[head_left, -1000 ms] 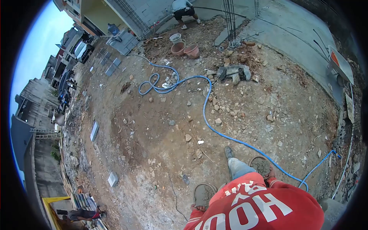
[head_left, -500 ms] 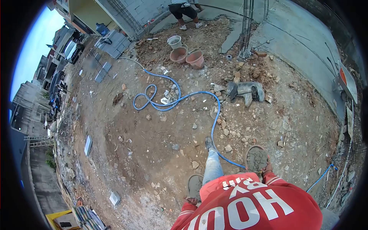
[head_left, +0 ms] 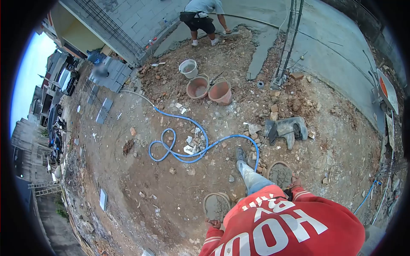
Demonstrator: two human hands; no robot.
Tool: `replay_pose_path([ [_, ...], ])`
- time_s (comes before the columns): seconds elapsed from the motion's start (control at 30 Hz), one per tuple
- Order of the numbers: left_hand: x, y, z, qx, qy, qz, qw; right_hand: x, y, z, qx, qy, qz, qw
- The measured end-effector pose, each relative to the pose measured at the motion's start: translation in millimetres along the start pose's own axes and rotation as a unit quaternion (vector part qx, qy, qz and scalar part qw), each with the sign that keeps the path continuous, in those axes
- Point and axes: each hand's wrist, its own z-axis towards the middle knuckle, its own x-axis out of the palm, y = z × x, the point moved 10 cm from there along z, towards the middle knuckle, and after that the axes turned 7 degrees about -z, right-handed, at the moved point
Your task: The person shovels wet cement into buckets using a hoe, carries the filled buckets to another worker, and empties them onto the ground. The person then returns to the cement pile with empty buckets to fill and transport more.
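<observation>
Two buckets of wet grey mortar hang at my sides, one in each hand. My left hand (head_left: 215, 224) is closed at the near rim of the left bucket (head_left: 216, 206). On the other side, my right hand (head_left: 295, 182) is closed beside the right bucket (head_left: 280, 174), its fingers partly hidden by the bucket and the red sleeve. The handles themselves are too small to make out. One boot (head_left: 241, 155) of mine is stretched forward on the dirt, close to a looped blue hose (head_left: 230, 137).
Ahead stand a white bucket (head_left: 188, 68) and two reddish buckets (head_left: 198, 87). A pair of boots (head_left: 287, 130) lies among stones. Beyond, a person (head_left: 204, 19) bends over wet concrete with a trowel. A rebar column (head_left: 289, 45) rises near the slab; a wheelbarrow (head_left: 388, 93) stands right.
I have moved forward with both buckets; the standing buckets, hose and boots appear lower and nearer. The person ahead shows more fully, bent with an arm reaching to the ground.
</observation>
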Motion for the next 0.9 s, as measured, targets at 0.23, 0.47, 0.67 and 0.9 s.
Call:
replay_pose_path([
  [0.23,215.6,-53.4,38.3,0.005,-0.041,0.104,0.994,187.7,27.9,-2.1,0.067,-0.019,0.014,0.997],
  [0.47,363.9,-82.4,60.0,-0.014,-0.035,0.099,0.994,293.8,97.9,-47.8,0.008,0.026,0.090,0.996],
  [0.67,540.2,-70.9,84.1,-0.033,0.023,0.157,0.987,402.2,173.7,-40.7,-0.051,0.019,0.116,0.992],
  [0.9,715.6,-47.1,49.8,-0.052,0.028,0.171,0.984,481.5,270.2,-61.3,0.036,0.027,0.158,0.986],
])
